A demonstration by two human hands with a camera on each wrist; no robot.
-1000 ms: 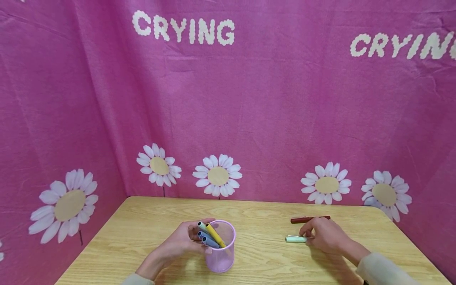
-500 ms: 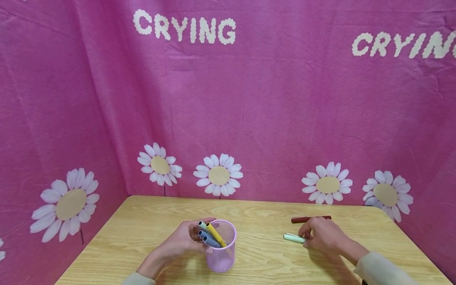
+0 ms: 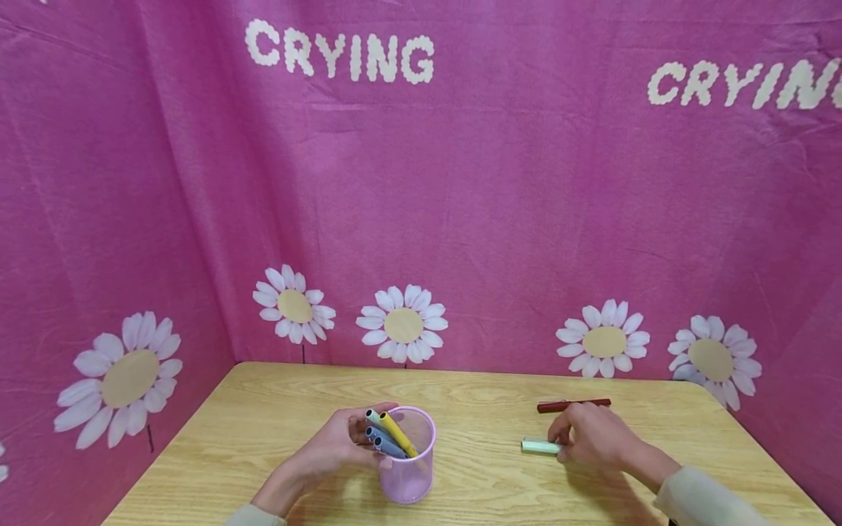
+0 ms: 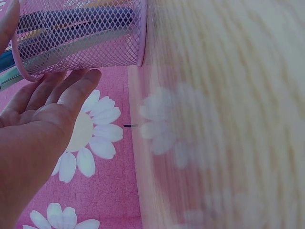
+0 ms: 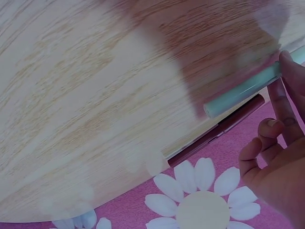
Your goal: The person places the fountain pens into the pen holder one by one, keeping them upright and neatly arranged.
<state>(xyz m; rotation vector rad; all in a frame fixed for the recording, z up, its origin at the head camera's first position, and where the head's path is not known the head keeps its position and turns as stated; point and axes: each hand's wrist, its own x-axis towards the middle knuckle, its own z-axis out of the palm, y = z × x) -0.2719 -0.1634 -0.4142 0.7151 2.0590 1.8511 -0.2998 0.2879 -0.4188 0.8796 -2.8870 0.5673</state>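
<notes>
A pink mesh cup (image 3: 406, 478) stands on the table, with several markers leaning in it, among them a yellow marker (image 3: 398, 434). My left hand (image 3: 335, 442) grips the cup from its left side, fingers behind the rim and thumb in front; in the left wrist view the fingers (image 4: 62, 90) lie along the mesh (image 4: 86, 43). A mint-green marker (image 3: 540, 446) is pinched between thumb and fingers of my right hand (image 3: 595, 438). The right wrist view shows the pinched green marker (image 5: 243, 90) from the other side, low over the tabletop.
A dark red marker (image 3: 574, 405) lies on the wooden table (image 3: 296, 394) just behind my right hand. Pink cloth (image 3: 500, 219) with daisies and white lettering hangs behind the table and at both sides.
The green marker has shifted slightly left with my right hand's fingers, and its angle has changed a little. My left hand and the cup have stayed in place.
</notes>
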